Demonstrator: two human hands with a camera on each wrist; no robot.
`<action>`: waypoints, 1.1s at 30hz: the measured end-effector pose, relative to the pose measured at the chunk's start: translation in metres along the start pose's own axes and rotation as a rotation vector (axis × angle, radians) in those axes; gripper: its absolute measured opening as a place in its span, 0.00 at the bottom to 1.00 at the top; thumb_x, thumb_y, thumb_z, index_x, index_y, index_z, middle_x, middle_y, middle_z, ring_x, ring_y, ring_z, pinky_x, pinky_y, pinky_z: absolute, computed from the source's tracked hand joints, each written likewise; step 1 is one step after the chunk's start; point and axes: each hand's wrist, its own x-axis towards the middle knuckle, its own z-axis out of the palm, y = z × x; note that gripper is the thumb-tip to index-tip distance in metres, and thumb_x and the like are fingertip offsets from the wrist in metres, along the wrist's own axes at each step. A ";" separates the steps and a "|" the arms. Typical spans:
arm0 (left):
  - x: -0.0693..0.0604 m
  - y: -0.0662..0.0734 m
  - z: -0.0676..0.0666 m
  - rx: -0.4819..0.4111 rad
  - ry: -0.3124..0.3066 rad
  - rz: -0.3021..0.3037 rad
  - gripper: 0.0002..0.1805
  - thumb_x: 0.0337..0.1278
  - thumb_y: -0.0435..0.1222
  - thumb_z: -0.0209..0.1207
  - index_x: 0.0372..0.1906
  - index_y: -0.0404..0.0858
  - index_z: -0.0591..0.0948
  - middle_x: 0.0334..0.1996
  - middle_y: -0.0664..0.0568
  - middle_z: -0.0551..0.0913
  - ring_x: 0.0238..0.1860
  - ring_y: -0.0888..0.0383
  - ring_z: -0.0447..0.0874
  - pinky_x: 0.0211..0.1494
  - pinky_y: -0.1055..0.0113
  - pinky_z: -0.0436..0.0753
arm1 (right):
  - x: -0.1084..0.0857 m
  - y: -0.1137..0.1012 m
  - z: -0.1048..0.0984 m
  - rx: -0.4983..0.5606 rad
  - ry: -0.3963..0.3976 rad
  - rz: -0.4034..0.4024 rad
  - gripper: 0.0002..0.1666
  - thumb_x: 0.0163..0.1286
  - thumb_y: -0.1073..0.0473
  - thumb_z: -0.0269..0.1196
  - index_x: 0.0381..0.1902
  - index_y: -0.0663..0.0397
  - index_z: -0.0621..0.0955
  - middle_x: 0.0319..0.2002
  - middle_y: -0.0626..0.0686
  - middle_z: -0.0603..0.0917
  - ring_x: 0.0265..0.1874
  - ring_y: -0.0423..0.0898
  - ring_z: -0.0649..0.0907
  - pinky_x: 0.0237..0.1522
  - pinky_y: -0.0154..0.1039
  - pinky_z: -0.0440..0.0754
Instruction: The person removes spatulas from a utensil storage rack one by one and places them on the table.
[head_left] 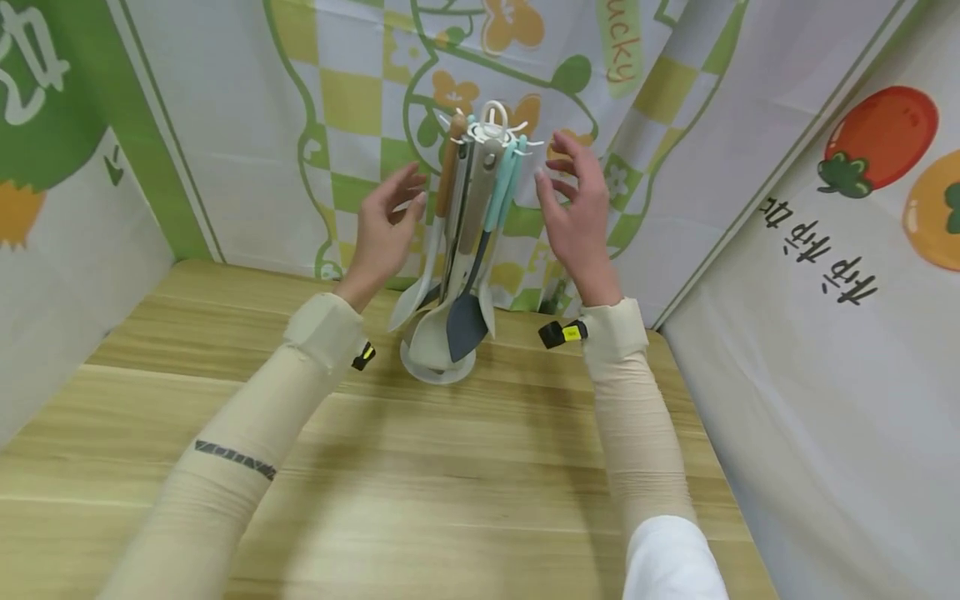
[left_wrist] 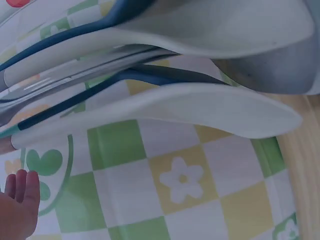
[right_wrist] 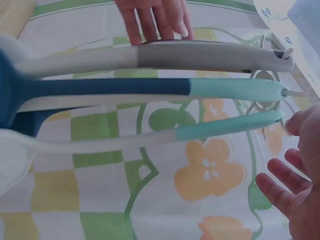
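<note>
A white utensil stand (head_left: pixel 493 127) holds several kitchen utensils hanging by their handles from its hooks. To its left my left hand (head_left: pixel 382 233) is raised, fingers loosely bent, near a wood-coloured handle (head_left: pixel 448 177). On the other side my right hand (head_left: pixel 581 212) faces the turquoise handles (head_left: pixel 498 196), thumb and fingers apart. In the right wrist view a grey handle (right_wrist: pixel 210 56) hangs beyond them, and the right fingertips are close to the hook ends. A dark blue-grey utensil head (head_left: pixel 467 327) and a white spoon-like head (left_wrist: pixel 215 107) hang low. Neither hand holds anything.
The stand's round base (head_left: pixel 438 374) rests on a wood-grain table (head_left: pixel 420 492) near its back edge. A patterned cloth (head_left: pixel 348 108) hangs right behind it. Printed white panels (head_left: pixel 810 400) rise at the sides.
</note>
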 end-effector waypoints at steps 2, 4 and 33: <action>0.002 0.001 0.004 -0.017 -0.010 0.007 0.25 0.74 0.29 0.55 0.72 0.30 0.70 0.64 0.37 0.78 0.64 0.43 0.78 0.65 0.63 0.81 | 0.007 0.003 0.001 0.017 -0.001 0.009 0.24 0.74 0.66 0.61 0.66 0.64 0.75 0.61 0.63 0.78 0.56 0.55 0.82 0.56 0.40 0.86; 0.004 0.001 0.007 -0.032 -0.015 0.014 0.24 0.73 0.28 0.55 0.71 0.29 0.71 0.63 0.36 0.79 0.63 0.45 0.79 0.63 0.66 0.82 | 0.011 0.002 0.003 0.029 -0.001 0.014 0.21 0.74 0.67 0.61 0.64 0.65 0.77 0.59 0.63 0.79 0.55 0.55 0.82 0.57 0.38 0.86; 0.017 -0.003 0.019 -0.054 -0.045 -0.028 0.23 0.69 0.25 0.58 0.67 0.32 0.76 0.62 0.37 0.81 0.55 0.53 0.84 0.61 0.64 0.85 | 0.037 -0.008 0.001 -0.107 -0.123 -0.125 0.12 0.75 0.67 0.60 0.49 0.64 0.88 0.46 0.60 0.89 0.48 0.48 0.87 0.54 0.32 0.86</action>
